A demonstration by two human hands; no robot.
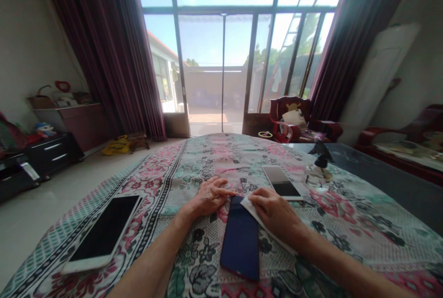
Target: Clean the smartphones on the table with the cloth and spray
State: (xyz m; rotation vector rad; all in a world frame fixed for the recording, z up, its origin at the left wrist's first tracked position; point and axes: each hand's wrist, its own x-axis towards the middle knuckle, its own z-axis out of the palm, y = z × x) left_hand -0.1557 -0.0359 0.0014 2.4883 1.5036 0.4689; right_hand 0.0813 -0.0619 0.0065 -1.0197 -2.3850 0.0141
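Note:
A dark blue smartphone [241, 242] lies flat on the flowered tablecloth [187, 252] in front of me. My left hand [213, 195] rests on the cloth at its upper left, fingers stretched out, the index fingertip at the phone's top edge. In my right hand [273, 215] a white cloth or tissue [249, 205] is pinched, pressed against the phone's upper right corner. A white smartphone [282, 182] with a dark screen lies just beyond my right hand. To the far left lies a larger white phone or tablet [105, 231], its screen black.
A clear glass ornament [318, 175] with a dark bird-like top stands on the table's right side. Beyond the table are a red wooden chair [290, 118], a glass sliding door [214, 72] and purple curtains [104, 49]. A yellow bag [117, 146] sits on the floor at left.

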